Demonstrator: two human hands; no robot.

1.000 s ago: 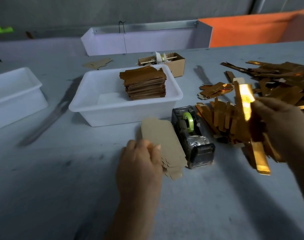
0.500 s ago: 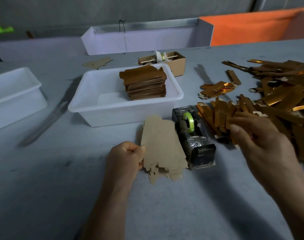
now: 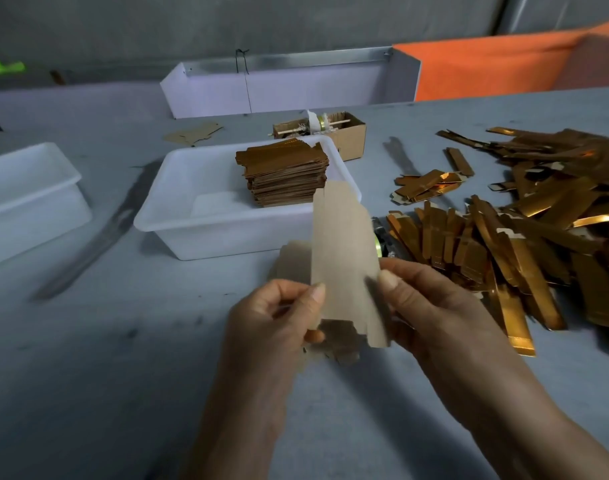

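Observation:
A flat brown cardboard box blank (image 3: 344, 258) is held upright above the grey table. My left hand (image 3: 275, 317) pinches its lower left edge and my right hand (image 3: 431, 306) grips its lower right edge. Under it lies a small pile of the same cardboard blanks (image 3: 292, 258), partly hidden by the raised one. A tape dispenser (image 3: 381, 242) stands just behind, almost wholly covered by the blank. To the right spreads a heap of gold foil strips (image 3: 524, 237).
A white tub (image 3: 171, 216) holds a stack of brown-gold folded pieces (image 3: 285, 174). Another white tub (image 3: 29, 188) sits at far left. A small cardboard box (image 3: 348, 133) with a spool is behind. A white bin (image 3: 282, 84) and orange cloth (image 3: 486, 64) lie at the back.
My right hand left the gold strips and came over to the cardboard. My left hand lifted one blank off the pile, and both hands now hold it upright.

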